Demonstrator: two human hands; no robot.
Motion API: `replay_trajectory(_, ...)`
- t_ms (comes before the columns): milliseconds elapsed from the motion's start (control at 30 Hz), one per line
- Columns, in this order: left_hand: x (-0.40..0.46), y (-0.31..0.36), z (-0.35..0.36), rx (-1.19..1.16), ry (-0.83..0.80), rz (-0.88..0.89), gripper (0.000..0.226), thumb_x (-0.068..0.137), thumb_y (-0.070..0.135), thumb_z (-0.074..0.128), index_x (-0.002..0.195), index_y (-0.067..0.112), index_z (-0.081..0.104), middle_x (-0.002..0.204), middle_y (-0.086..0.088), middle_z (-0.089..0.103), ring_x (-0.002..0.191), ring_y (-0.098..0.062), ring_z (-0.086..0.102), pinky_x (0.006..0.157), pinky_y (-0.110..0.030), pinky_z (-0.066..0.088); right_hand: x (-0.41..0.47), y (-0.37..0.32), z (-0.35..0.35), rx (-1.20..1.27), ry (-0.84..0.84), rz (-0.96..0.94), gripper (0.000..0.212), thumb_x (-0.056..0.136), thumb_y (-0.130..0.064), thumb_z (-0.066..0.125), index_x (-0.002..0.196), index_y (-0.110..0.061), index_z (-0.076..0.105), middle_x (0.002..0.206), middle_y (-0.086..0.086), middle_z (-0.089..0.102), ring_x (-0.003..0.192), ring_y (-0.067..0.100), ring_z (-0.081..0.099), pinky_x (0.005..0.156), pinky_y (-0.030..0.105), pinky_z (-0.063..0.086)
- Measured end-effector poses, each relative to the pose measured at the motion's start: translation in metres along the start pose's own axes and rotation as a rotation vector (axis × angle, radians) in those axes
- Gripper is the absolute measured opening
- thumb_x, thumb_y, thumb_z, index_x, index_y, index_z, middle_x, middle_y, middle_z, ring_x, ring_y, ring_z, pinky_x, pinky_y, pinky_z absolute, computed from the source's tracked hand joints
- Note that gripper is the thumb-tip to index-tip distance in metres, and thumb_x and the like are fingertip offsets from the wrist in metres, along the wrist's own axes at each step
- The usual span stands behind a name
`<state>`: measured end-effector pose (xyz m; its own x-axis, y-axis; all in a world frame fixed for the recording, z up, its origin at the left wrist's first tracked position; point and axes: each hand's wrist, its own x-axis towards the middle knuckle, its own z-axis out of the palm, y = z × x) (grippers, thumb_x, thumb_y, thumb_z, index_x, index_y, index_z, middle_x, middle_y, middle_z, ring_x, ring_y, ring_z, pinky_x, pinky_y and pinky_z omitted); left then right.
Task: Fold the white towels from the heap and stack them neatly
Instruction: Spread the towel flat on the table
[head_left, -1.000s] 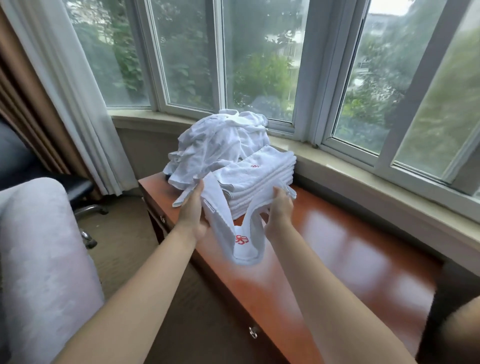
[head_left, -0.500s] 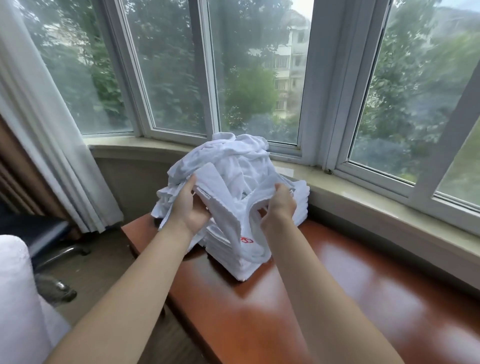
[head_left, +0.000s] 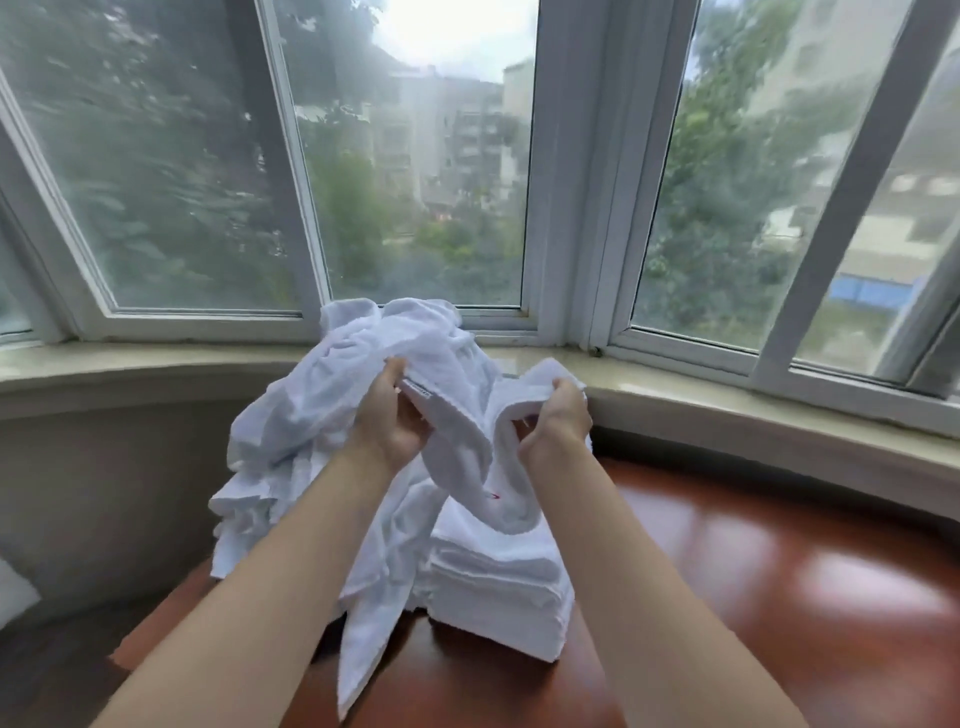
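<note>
You've lifted the towel (head_left: 467, 457), gripped in your left hand (head_left: 392, 421) and right hand (head_left: 558, 415), over the stack (head_left: 498, 587), ready to lay down.

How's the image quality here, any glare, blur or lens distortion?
Head view: wide-angle bending curves the window frames and sill; daylight from the window blows out the sky and leaves bright glare patches on the glossy wooden table; trees and buildings outside look smeared; the held towel stays fairly sharp.

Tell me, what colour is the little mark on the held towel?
Red, on the white towel; the head view shows it.
</note>
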<state>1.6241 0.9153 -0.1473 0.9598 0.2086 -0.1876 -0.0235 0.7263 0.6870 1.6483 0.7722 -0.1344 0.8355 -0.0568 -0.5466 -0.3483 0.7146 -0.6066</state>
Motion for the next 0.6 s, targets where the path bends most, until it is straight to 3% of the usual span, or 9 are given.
replay_trajectory(100, 0.019, 0.018, -0.011, 0.017, -0.026, -0.065, 0.036, 0.101, 0.035, 0.042, 0.114, 0.008, 0.061, 0.105, -0.010, 0.066, 0.098, -0.023, 0.061, 0.102, -0.036, 0.044, -0.005, 0.016, 0.019, 0.025, 0.089, -0.093, 0.007, 0.088, -0.019, 0.058, 0.084, -0.014, 0.061, 0.068, 0.003, 0.058, 0.056, 0.019, 0.056, 0.056, 0.026, 0.049)
replay_trajectory(167, 0.031, 0.023, -0.016, 0.046, -0.019, -0.098, 0.038, 0.101, 0.038, 0.042, 0.116, 0.008, 0.060, 0.106, -0.010, 0.065, 0.096, -0.022, 0.061, 0.100, -0.036, 0.045, -0.006, 0.024, 0.028, 0.080, 0.137, -0.111, 0.011, 0.087, -0.019, 0.058, 0.077, -0.014, 0.056, 0.065, 0.003, 0.057, 0.050, 0.017, 0.054, 0.048, 0.021, 0.048)
replay_trajectory(267, 0.047, 0.026, -0.020, 0.076, -0.017, -0.138, 0.031, 0.101, 0.031, 0.044, 0.096, 0.007, 0.063, 0.082, -0.007, 0.066, 0.074, -0.017, 0.063, 0.072, -0.026, 0.055, -0.001, 0.033, 0.042, 0.125, 0.172, -0.157, 0.010, 0.087, -0.019, 0.057, 0.094, -0.013, 0.061, 0.071, 0.002, 0.061, 0.054, 0.017, 0.058, 0.051, 0.021, 0.050)
replay_trajectory(367, 0.062, 0.030, -0.024, 0.122, 0.041, -0.162, 0.021, 0.095, 0.012, 0.048, 0.077, 0.008, 0.056, 0.057, -0.003, 0.056, 0.049, -0.013, 0.057, 0.046, -0.017, 0.050, 0.010, 0.040, 0.053, 0.144, 0.192, -0.205, 0.019, 0.087, -0.019, 0.058, 0.104, -0.012, 0.064, 0.075, 0.002, 0.061, 0.058, 0.017, 0.059, 0.055, 0.022, 0.050)
replay_trajectory(433, 0.070, 0.031, -0.027, 0.152, 0.067, -0.178, 0.020, 0.092, 0.005, 0.047, 0.073, 0.009, 0.052, 0.051, -0.002, 0.052, 0.040, -0.010, 0.054, 0.041, -0.016, 0.047, 0.018, 0.039, 0.056, 0.185, 0.213, -0.213, 0.022, 0.086, -0.019, 0.059, 0.106, -0.014, 0.064, 0.076, 0.000, 0.060, 0.057, 0.016, 0.057, 0.053, 0.021, 0.050)
replay_trajectory(533, 0.086, 0.032, -0.030, 0.201, 0.080, -0.195, 0.019, 0.091, 0.002, 0.048, 0.074, 0.008, 0.053, 0.056, -0.004, 0.053, 0.043, -0.012, 0.054, 0.043, -0.017, 0.049, 0.033, 0.037, 0.058, 0.262, 0.256, -0.226, 0.027, 0.084, -0.020, 0.059, 0.110, -0.014, 0.064, 0.081, -0.001, 0.059, 0.061, 0.017, 0.057, 0.069, 0.031, 0.055)
replay_trajectory(600, 0.100, 0.033, -0.032, 0.260, 0.099, -0.207, 0.015, 0.089, 0.002, 0.051, 0.076, 0.008, 0.055, 0.060, -0.005, 0.053, 0.049, -0.014, 0.053, 0.044, -0.019, 0.050, 0.040, 0.042, 0.059, 0.311, 0.276, -0.237, 0.020, 0.084, -0.018, 0.058, 0.103, -0.014, 0.063, 0.076, -0.002, 0.055, 0.055, 0.016, 0.052, 0.064, 0.030, 0.051)
